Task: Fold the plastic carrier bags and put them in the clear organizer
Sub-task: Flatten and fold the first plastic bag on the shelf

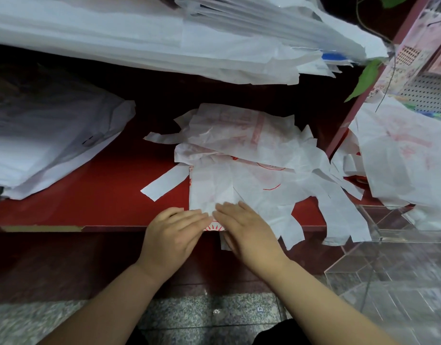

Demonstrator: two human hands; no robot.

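Red shelf (102,195): carrier bag (214,192) (white) under both flat hands.

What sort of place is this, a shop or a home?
Probably a small shop or stockroom: thick stacks of white bags on red shelves, a perforated display rack at the right, and a clear organizer beside the shelf.

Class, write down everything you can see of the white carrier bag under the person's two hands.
The bag is thin, white, crinkled plastic with faint red print. It lies flat on the red shelf, its near edge at the shelf's front lip. A white strip, likely a handle, sticks out at its left. The left hand and right hand press its near edge with straight fingers. Other loose bags overlap its far side.
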